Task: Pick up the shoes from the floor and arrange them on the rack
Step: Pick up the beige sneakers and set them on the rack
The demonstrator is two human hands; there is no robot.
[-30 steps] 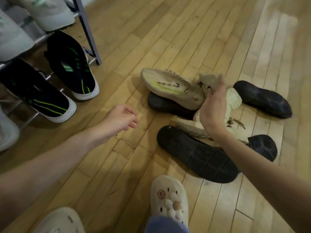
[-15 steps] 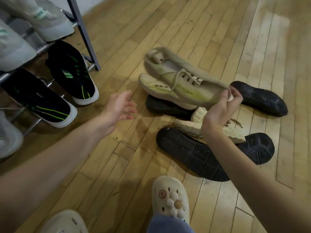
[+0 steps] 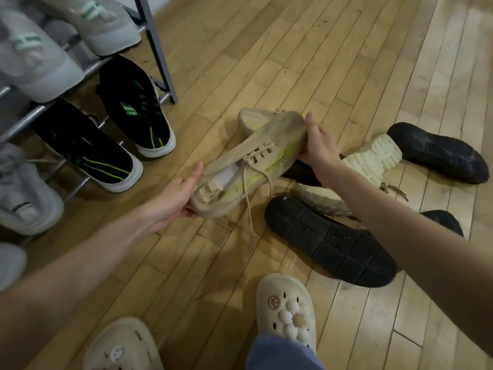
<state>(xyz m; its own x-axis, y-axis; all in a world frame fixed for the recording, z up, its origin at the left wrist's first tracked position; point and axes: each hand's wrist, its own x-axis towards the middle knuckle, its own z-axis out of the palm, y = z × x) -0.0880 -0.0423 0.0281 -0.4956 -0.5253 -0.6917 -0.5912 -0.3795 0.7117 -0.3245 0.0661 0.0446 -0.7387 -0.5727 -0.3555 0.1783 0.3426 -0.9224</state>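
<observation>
A beige knit sneaker [image 3: 256, 161] with a yellow-green stripe hangs above the floor, laces dangling. My left hand [image 3: 176, 198] grips its heel and my right hand [image 3: 317, 148] grips its toe. Its mate [image 3: 250, 120] lies on the floor just behind it. Under and to the right lie a cream chunky-soled shoe [image 3: 370, 158] on its side, an upturned black sole [image 3: 330, 241] and another black shoe [image 3: 437, 153]. The metal shoe rack [image 3: 157, 49] stands at the upper left with a black-and-green pair [image 3: 133, 110] on its lower bars.
Grey-white sneakers [image 3: 32, 57] fill the rack's upper shelf and more sit at its left end [image 3: 24, 193]. My own feet in cream clogs [image 3: 288, 311] stand at the bottom of the view. Bare wooden floor [image 3: 293, 49] stretches beyond the pile.
The beige sneaker has been lifted off the pile by my right hand and swung toward me. My left hand has reached in and taken hold of its heel.
</observation>
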